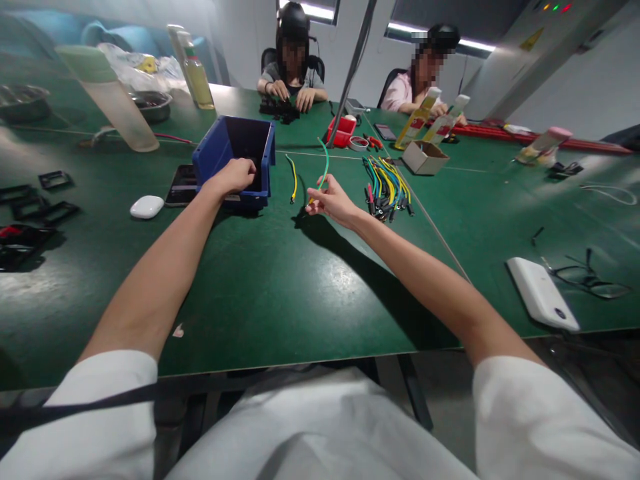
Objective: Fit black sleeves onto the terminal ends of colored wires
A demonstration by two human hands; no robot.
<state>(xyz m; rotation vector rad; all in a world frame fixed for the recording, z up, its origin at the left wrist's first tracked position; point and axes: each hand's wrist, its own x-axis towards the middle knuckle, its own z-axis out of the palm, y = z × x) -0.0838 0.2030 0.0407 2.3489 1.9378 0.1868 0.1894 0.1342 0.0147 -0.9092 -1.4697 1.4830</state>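
Green table [320,320] fills the foreground; a bottle [414,128] bears a label too small to read. Right hand [334,202] pinches a green wire [327,159], left of the bundle [387,183]; left hand [237,175] is inside the bin [206,155], finger spread hidden.

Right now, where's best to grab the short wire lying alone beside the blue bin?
Probably pinch the short wire mid-length, across its width, from above and the right: it is slender, runs front to back, with the blue bin on its left.

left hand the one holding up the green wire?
No, the right hand holds the green wire; the left hand is inside the blue bin.
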